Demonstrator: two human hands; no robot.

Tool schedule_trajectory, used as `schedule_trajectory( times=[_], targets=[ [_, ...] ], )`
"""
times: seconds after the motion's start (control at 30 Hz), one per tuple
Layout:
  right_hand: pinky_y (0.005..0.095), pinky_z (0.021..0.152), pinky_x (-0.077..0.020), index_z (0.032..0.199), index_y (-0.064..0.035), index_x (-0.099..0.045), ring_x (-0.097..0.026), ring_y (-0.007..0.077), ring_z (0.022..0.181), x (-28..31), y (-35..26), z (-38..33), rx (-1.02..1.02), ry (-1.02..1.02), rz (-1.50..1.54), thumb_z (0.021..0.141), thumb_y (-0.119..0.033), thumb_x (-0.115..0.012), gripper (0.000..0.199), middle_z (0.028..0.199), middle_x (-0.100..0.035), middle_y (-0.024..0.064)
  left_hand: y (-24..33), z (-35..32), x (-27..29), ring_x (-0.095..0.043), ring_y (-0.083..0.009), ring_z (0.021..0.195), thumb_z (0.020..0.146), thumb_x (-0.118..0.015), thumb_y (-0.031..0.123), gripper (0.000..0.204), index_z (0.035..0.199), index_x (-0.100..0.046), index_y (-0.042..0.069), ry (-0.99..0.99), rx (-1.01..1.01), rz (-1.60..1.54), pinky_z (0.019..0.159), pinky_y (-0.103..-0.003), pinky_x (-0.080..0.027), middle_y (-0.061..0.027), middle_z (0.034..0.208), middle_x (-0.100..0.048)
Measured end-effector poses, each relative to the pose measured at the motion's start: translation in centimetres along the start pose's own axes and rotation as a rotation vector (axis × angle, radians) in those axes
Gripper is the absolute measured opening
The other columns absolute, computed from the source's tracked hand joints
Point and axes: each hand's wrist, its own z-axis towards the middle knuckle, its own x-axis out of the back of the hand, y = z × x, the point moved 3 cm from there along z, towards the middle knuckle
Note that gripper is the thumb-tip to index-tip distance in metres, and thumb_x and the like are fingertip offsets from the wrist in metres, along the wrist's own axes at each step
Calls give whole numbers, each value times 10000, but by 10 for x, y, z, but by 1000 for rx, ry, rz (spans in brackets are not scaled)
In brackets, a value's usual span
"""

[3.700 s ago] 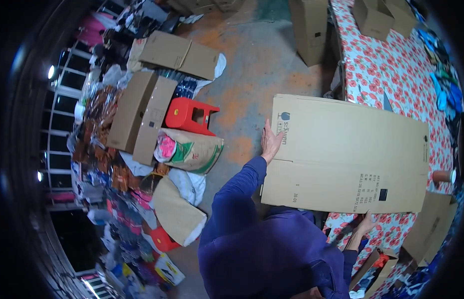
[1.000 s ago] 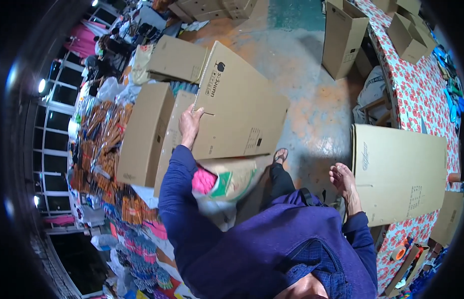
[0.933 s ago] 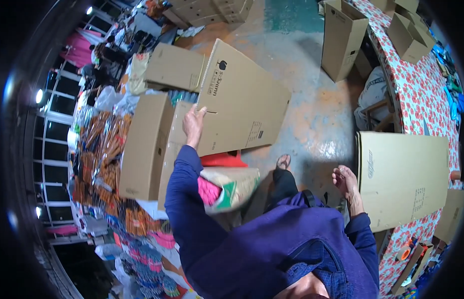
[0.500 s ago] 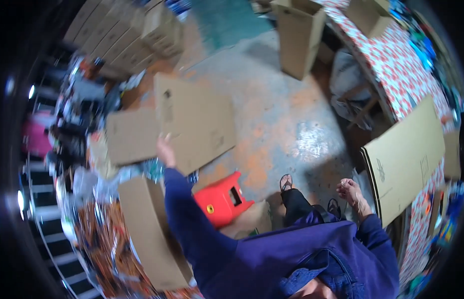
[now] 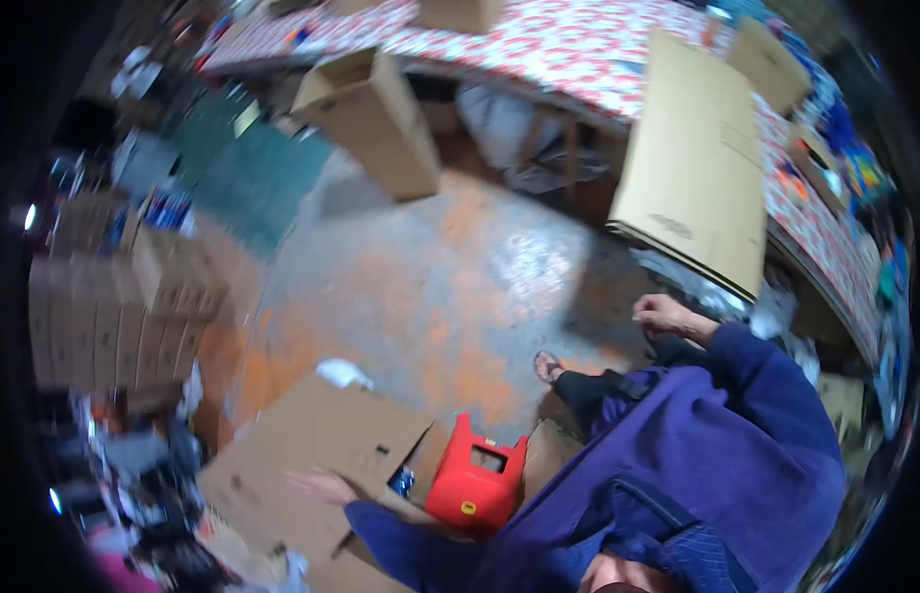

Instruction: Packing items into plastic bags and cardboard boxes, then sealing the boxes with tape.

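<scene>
My left hand [image 5: 323, 485] reaches out over a cardboard box [image 5: 282, 445] at the lower left. Its fingers are stretched out and apart, and they look to be against or just above the brown panel. Gripping nothing, my right hand [image 5: 667, 314] hangs beside my body with its fingers curled in. A red plastic stool [image 5: 477, 486] with a rectangular cutout stands between the cardboard and my body. Through a gap beside the cardboard, something blue [image 5: 402, 481] shows.
Flattened cardboard sheets [image 5: 692, 168] lean on a long table [image 5: 539, 40] with a red-and-white cover. A tall open box [image 5: 376, 128] stands on the floor before it. Stacked cartons [image 5: 114, 326] are at the left. A white scrap [image 5: 343, 374] lies past the cardboard.
The view has turned to the right. The cardboard that stood tilted up by my left hand now lies flatter under it. My right hand's fingers are more curled.
</scene>
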Motion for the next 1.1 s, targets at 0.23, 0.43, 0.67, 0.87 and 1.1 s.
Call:
schedule_trajectory(
  times=[0.23, 0.43, 0.67, 0.87, 1.1],
  targets=[
    [334, 679, -507, 1051, -61, -643, -608, 203, 748, 51, -15, -28, 338, 213, -280, 867, -175, -620, 218, 862, -660, 65, 257, -224, 16, -558, -316, 1216, 888, -654, 181, 569, 1391, -496, -32, -1056, -630, -907, 1020, -362, -440, -215, 1404, -539],
    [377, 861, -493, 1134, -16, -620, -594, 300, 957, 214, 70, -62, 421, 986, -22, 852, -111, -560, 303, 1102, -615, 171, 543, -289, 200, -534, -326, 1274, 914, -669, 223, 579, 1396, -493, -46, -1204, -609, -1309, 1068, -377, -420, -226, 1400, -540],
    [406, 914, -469, 1216, -11, -563, -552, 335, 1057, 343, 183, 28, 210, 1136, 147, 827, -105, -553, 400, 1189, -552, 200, 712, -311, 279, -617, -267, 1037, 915, -670, 257, 482, 1263, -579, -64, -964, -722, -1179, 907, -338, -482, -202, 1178, -646],
    [418, 889, -467, 1204, -21, -546, -552, 337, 1038, 369, 188, 13, 134, 898, 463, 818, -154, -582, 410, 1159, -548, 188, 768, -330, 317, -646, -255, 910, 885, -692, 356, 517, 1186, -608, -55, -974, -662, -902, 838, -313, -499, -187, 1037, -687],
    [412, 754, -483, 1099, -27, -598, -596, 297, 914, 398, 174, 12, 55, 787, 277, 826, -210, -605, 329, 1042, -597, 146, 772, -346, 312, -598, -257, 949, 925, -646, 410, 549, 1183, -548, -65, -831, -551, -1013, 864, -328, -484, -184, 1084, -613]
  ],
)
